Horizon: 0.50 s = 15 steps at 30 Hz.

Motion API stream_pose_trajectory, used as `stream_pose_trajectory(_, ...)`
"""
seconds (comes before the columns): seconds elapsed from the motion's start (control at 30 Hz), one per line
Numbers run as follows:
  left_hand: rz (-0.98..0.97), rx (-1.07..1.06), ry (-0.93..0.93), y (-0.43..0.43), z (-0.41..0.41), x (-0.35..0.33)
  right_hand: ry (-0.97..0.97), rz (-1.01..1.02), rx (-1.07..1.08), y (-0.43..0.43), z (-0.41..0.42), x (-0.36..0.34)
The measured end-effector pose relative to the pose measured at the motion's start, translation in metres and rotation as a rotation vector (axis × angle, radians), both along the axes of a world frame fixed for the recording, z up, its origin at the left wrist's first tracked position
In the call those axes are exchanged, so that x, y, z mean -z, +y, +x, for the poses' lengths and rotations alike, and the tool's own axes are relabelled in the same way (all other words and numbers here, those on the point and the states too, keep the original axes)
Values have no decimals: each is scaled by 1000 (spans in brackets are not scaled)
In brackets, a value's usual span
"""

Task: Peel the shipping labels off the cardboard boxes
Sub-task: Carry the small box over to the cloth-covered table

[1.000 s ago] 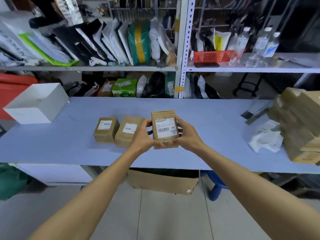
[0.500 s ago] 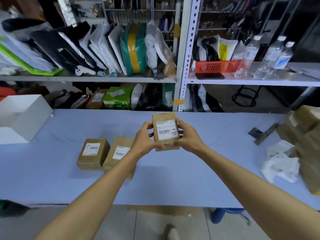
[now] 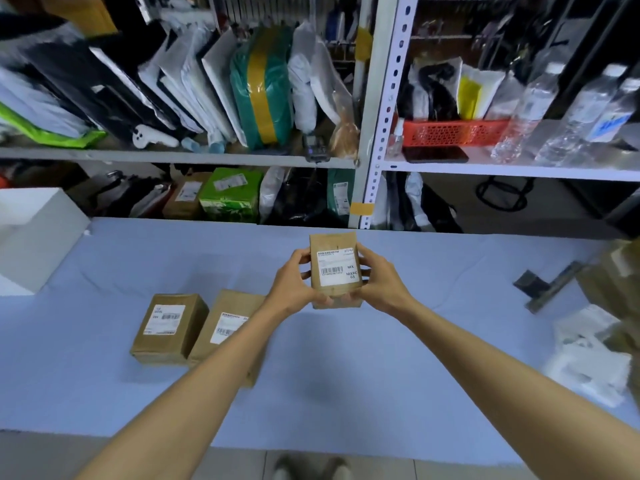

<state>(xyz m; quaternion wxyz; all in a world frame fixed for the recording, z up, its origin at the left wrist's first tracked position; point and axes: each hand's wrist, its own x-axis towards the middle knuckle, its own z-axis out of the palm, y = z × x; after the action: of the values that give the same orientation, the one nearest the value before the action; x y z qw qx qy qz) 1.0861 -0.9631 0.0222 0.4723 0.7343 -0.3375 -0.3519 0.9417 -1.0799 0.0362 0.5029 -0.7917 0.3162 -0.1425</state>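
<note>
A small brown cardboard box (image 3: 333, 244) is held upright above the table, its white shipping label (image 3: 336, 268) with a barcode facing me. My left hand (image 3: 294, 285) grips its left side, fingers curled round the edge. My right hand (image 3: 375, 280) grips the right side and bottom. Two more brown boxes lie on the blue table: one at the left (image 3: 169, 329) with a white label (image 3: 165, 319), one beside it (image 3: 230, 318) with a label (image 3: 228, 325), partly hidden by my left forearm.
The blue table (image 3: 398, 341) runs to metal shelving (image 3: 388, 109) packed with parcels and bottles. A white open box (image 3: 33, 237) stands far left. Crumpled white paper (image 3: 585, 362), a stack of brown boxes (image 3: 616, 282) and a dark tool (image 3: 550, 284) lie at the right.
The view has shifted closer and lower over the table. Both hands keep the same hold on the box; the label stays flat on it.
</note>
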Motion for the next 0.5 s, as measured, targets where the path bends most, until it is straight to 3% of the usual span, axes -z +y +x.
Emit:
stream_pose_trajectory(0.23,49,27,49,1,5,24,39,77,3,0,2,24)
stream_pose_trajectory(0.5,80,-44,256,18,-23,111,130,247,84,19,-17,96)
